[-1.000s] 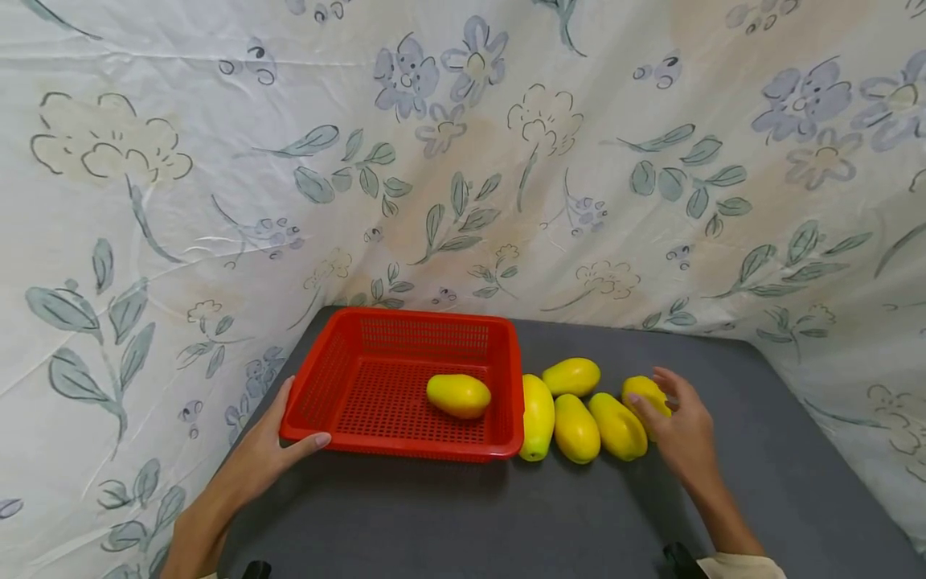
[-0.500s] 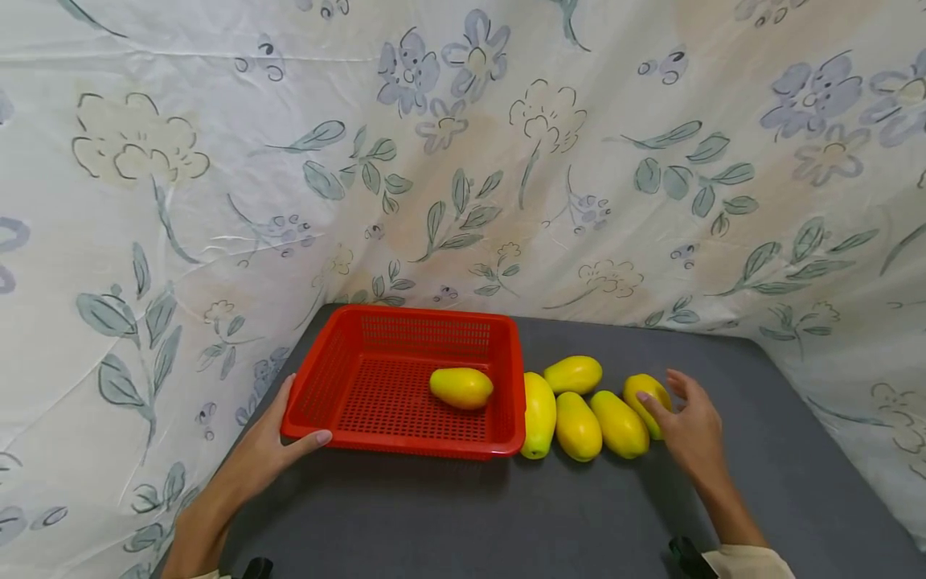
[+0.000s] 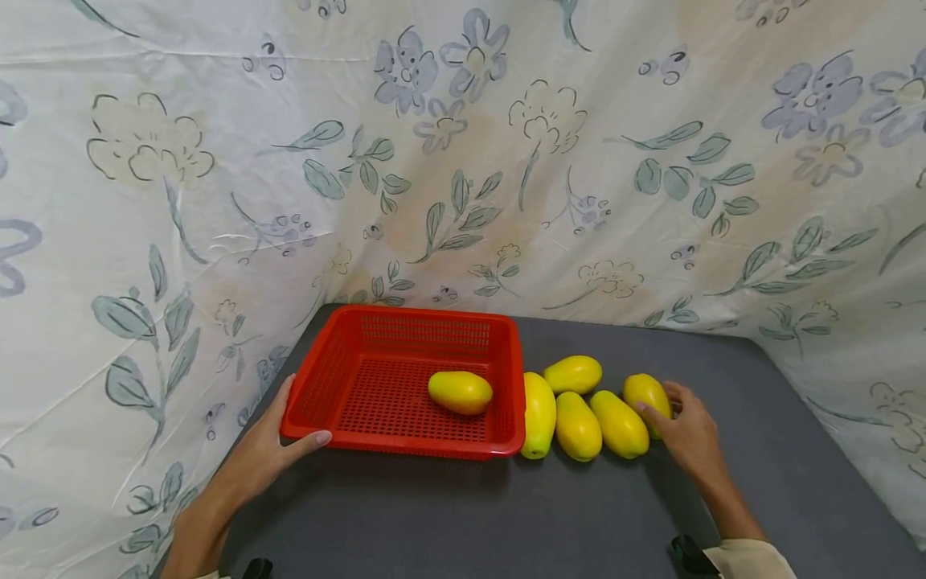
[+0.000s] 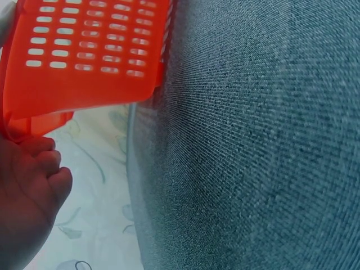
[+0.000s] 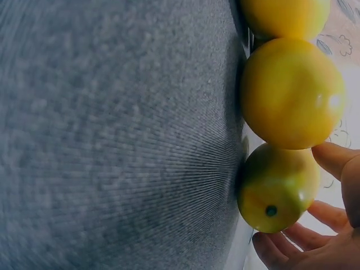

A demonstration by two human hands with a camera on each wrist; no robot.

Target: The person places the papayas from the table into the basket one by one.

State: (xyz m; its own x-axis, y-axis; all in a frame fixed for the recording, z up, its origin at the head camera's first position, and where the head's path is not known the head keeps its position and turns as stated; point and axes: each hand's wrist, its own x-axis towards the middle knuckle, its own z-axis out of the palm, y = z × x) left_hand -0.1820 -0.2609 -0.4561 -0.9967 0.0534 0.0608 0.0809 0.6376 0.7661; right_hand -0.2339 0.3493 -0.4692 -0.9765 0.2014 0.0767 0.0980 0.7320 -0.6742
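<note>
My left hand grips the front left corner of a red plastic basket, thumb over the rim and fingers along the outer side. In the left wrist view, curled fingers show beside the slotted basket wall. A yellow papaya lies inside the basket. At the right end of the loose fruit, my right hand holds a papaya, thumb on its near left side and fingers on the right. In the right wrist view, the fingertips meet that papaya's greenish, dark-spotted end.
Several other papayas lie between the basket and my right hand: a long one against the basket, one behind, and two in front, the nearer-to-hand one touching the held fruit. A floral cloth hangs around the grey table.
My right hand first drew back slightly to the right, then closed in on the rightmost papaya, its fingers curling round it. The left hand stays on the basket corner.
</note>
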